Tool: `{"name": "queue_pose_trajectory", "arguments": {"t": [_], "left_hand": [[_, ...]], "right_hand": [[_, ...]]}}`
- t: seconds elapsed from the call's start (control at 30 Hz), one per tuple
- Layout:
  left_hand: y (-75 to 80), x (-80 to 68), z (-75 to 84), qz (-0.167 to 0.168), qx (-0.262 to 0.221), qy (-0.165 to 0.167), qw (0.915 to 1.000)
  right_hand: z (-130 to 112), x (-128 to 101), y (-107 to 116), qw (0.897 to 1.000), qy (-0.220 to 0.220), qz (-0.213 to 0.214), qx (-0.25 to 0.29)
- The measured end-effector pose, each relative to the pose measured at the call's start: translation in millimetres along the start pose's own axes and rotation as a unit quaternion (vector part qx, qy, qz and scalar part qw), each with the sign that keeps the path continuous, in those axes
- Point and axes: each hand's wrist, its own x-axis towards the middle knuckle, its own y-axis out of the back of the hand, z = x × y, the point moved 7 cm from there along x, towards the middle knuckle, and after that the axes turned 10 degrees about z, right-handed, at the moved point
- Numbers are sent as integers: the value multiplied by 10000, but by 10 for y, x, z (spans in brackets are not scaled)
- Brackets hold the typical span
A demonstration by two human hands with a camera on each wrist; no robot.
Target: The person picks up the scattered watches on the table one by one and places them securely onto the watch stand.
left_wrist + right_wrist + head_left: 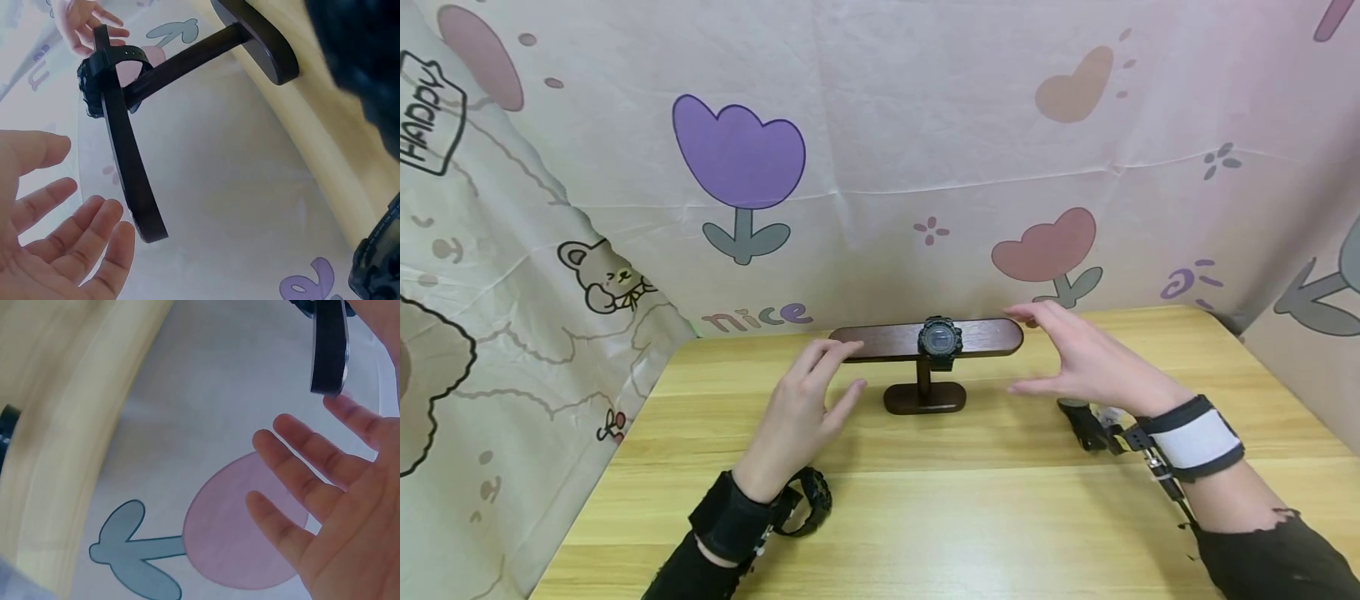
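A dark brown wooden T-shaped stand (925,398) is upright toward the back of the table. Round its crossbar (880,340) is strapped a black digital watch (940,338), its face toward me. My left hand (801,408) has its fingers extended at the bar's left end, thumb apart; in the left wrist view the fingertips (119,240) lie right beside that end. At the opposite end is my right hand (1090,358), fingers spread. One fingertip (334,406) shows right at the bar's tip (328,372) in the right wrist view. Neither hand grips anything.
Close to my left wrist, a second black watch (808,502) is on the light wooden table (940,517). Another black strap-like object (1086,427) lies below my right hand, partly overlapped by the wrist gear. A printed cloth (880,167) hangs behind the table.
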Motion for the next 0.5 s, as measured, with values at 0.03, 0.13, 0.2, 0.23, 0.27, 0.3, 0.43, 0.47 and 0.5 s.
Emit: {"name": "queue_pose_trajectory", "arguments": {"t": [0.03, 0.13, 0.2, 0.23, 0.27, 0.3, 0.43, 0.47, 0.5], "left_hand": [[-3, -2, 16, -15, 9, -34, 10000], [-16, -9, 56, -66, 16, -110, 9999], [-27, -15, 80, -105, 10, -148, 9998], [-33, -18, 93, -126, -1, -168, 9998], [-40, -22, 104, -145, -18, -189, 9997], [-48, -24, 117, -170, -24, -209, 9996], [-83, -37, 170, -259, -51, -329, 9991], [-91, -41, 183, -266, -47, -371, 9989], [-100, -44, 197, -272, -50, -415, 9988]], "right_hand": [[14, -21, 7, 10000, -46, -18, -2], [65, -86, 26, 9997, -214, -73, -23], [102, -125, 43, 9994, -330, -73, -22], [118, -144, 52, 9993, -359, -79, -34], [133, -164, 62, 9992, -380, -75, -47], [147, -181, 70, 9992, -393, -66, -46], [201, -261, 108, 9990, -434, -41, -38], [217, -281, 115, 9989, -470, -30, -24], [234, -301, 120, 9987, -509, -17, -10]]}}
